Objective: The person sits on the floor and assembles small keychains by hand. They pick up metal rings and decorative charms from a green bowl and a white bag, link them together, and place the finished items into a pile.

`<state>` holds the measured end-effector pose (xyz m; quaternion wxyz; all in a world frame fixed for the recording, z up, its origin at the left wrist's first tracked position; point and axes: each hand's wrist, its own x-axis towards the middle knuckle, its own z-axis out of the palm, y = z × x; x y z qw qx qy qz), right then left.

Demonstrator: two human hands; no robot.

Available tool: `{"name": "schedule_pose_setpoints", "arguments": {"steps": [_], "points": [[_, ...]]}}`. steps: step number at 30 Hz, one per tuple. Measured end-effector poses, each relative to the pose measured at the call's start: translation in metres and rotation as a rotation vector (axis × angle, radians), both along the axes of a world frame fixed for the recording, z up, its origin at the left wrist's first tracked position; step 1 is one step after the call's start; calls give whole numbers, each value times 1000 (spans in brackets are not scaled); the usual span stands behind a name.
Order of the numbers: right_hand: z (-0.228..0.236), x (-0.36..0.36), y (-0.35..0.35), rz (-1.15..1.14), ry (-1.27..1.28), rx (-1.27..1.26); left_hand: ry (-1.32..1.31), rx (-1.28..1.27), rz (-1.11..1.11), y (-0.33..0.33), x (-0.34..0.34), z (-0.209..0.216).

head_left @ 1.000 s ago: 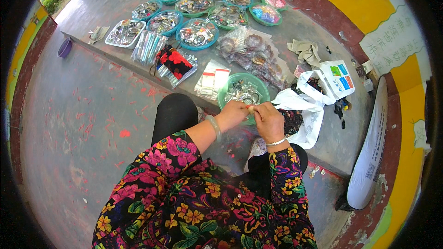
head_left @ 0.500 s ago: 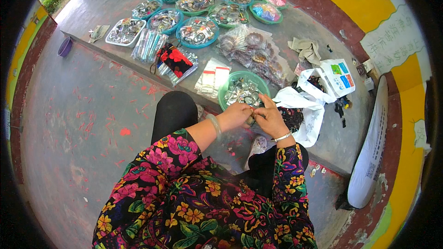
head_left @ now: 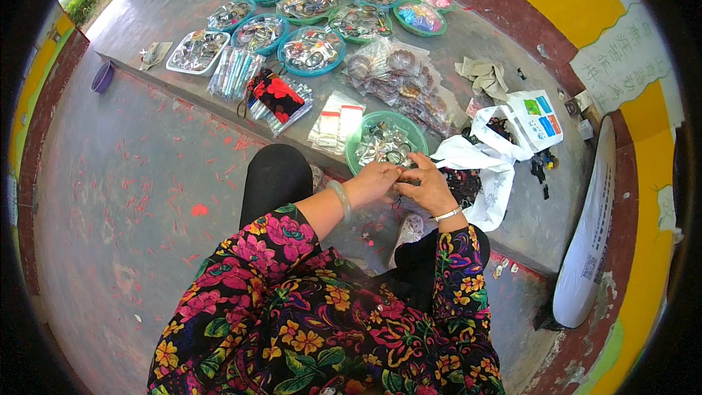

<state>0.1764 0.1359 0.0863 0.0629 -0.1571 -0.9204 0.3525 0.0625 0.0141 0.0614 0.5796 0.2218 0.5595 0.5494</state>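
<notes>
Both of my hands meet at the near edge of a green plastic basket (head_left: 349,148) that holds small clear packets and dark loops. My left hand (head_left: 374,182) has its fingers pinched together, pointing right. Against its fingertips, my right hand (head_left: 429,189) pinches too, with the fingers bent. Whatever lies between them is small and mostly covered by the fingers, so its kind cannot be made out. Just right of my right hand, a white plastic bag (head_left: 491,194) lies open with dark stringy items (head_left: 462,184) at its mouth.
Left of the basket lie flat white-and-red packets (head_left: 337,123), a black-and-red pouch (head_left: 278,97) and bundled pens (head_left: 235,73). Several filled baskets (head_left: 312,51) stand farther back beside bagged brown rings (head_left: 402,77). A printed white bag (head_left: 535,123) sits right. The raised ledge's edge (head_left: 183,104) runs across.
My fingertips have shifted slightly, and the right hand's fingers have drawn in flatter against the left. The basket and the other things stay put.
</notes>
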Motion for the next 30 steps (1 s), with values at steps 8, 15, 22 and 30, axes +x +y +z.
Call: {"name": "schedule_pose_setpoints", "arguments": {"steps": [8,15,22,30], "points": [[-9,0,6,-118,88,27,-82,-10,-26,-2,-1,7],[-20,2,19,-143,44,-259,-129,61,-127,-1,-7,-15],[-7,6,18,-40,-29,-257,-160,-86,-77,-3,-5,-1],[-8,7,18,-17,-108,-189,-203,-46,-38,-3,1,-6]]}}
